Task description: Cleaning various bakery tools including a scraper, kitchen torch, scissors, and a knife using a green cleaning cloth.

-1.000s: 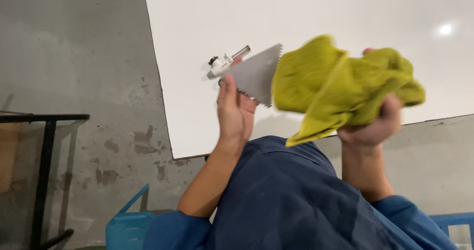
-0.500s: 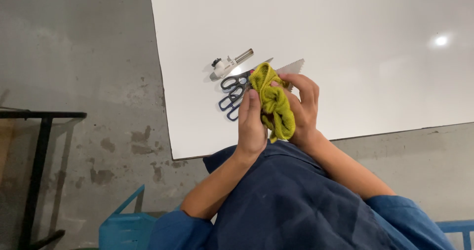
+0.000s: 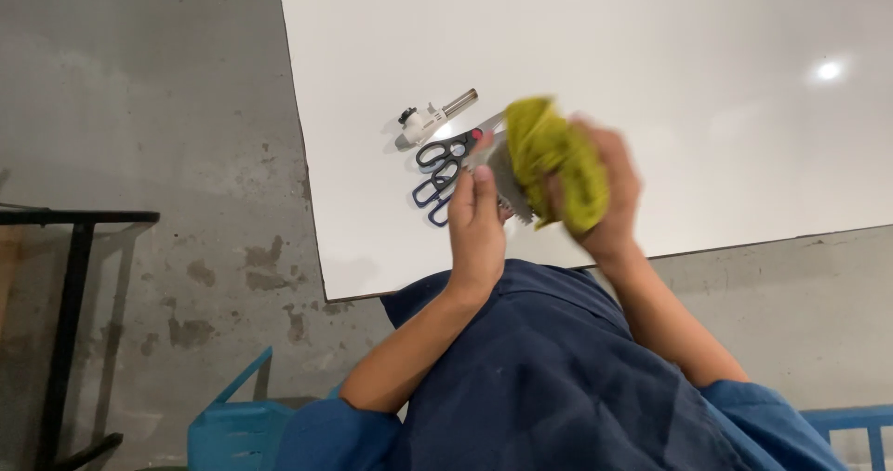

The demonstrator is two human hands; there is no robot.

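The left hand point(image 3: 476, 234) grips a toothed metal scraper point(image 3: 502, 181) at frame centre, while the right hand point(image 3: 609, 201) presses a bunched yellow-green cloth point(image 3: 558, 159) against its blade. Behind them lies the white table point(image 3: 651, 80), then blue-handled scissors point(image 3: 442, 173) beside the left hand, and a small torch head point(image 3: 430, 119) just above.

1 head camera looks steeply down, close above the white table point(image 3: 651, 80).
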